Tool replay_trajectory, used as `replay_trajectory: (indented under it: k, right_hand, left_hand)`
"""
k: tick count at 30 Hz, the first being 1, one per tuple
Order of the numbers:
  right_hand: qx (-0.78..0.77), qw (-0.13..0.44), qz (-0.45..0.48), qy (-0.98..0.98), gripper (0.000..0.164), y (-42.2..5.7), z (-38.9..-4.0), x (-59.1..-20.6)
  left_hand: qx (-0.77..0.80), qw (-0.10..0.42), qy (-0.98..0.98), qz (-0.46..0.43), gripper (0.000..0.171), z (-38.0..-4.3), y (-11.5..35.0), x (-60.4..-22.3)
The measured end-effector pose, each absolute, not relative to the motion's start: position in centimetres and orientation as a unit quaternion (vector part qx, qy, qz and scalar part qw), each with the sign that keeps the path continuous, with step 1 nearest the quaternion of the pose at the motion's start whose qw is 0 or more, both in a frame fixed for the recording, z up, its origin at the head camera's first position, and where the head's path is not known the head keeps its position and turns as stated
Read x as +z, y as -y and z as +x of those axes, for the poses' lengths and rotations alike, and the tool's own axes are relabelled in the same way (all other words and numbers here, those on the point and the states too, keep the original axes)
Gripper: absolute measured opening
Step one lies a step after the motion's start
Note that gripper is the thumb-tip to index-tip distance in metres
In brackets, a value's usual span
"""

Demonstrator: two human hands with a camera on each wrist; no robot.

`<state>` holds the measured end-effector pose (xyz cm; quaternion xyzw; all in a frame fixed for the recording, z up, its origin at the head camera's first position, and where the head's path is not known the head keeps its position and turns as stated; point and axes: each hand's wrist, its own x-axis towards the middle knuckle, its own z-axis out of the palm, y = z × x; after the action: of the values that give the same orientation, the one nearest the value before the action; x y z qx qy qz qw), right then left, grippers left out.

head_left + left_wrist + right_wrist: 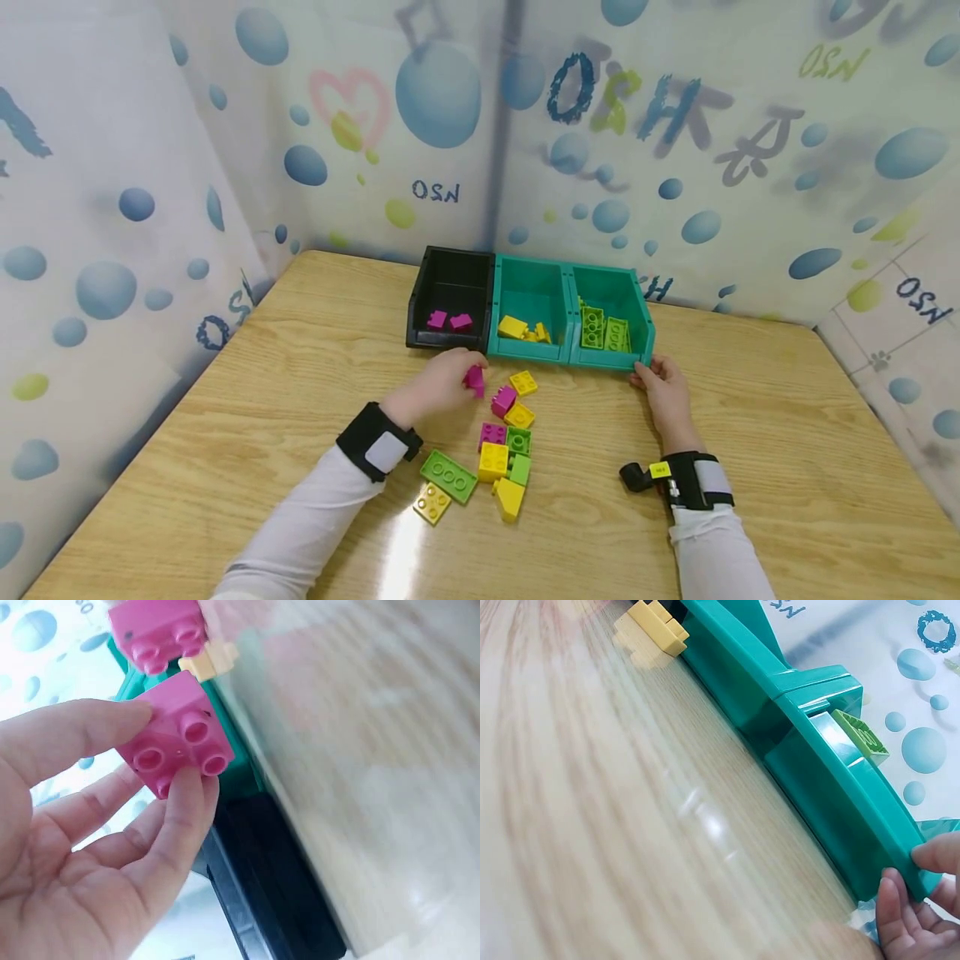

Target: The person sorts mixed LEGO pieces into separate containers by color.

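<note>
Between thumb and fingers, my left hand pinches a magenta toy brick, held just in front of the black bin. Two magenta bricks lie inside that bin. At the front right corner of the right-hand teal bin, my right hand grips the rim with thumb and fingers. Green bricks lie in this bin, and the middle teal bin holds yellow bricks. Another magenta brick rests on the table near the left hand.
Loose bricks are spread over the wooden table: a yellow brick, a long green brick, a yellow sloped brick and several others. The bins stand side by side before a printed curtain.
</note>
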<state>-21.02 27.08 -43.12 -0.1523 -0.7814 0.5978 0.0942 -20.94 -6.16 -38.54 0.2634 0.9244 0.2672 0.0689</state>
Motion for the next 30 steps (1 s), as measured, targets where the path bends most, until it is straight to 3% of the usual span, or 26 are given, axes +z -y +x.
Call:
replay_trajectory:
  k: [30]
  right_hand:
    - [0.59,0.091,-0.156,0.787,0.036,-26.9,-20.9,-42.9]
  left_hand:
    - [0.339,0.017,-0.918,0.207,0.037,-22.3,7.6,-38.0]
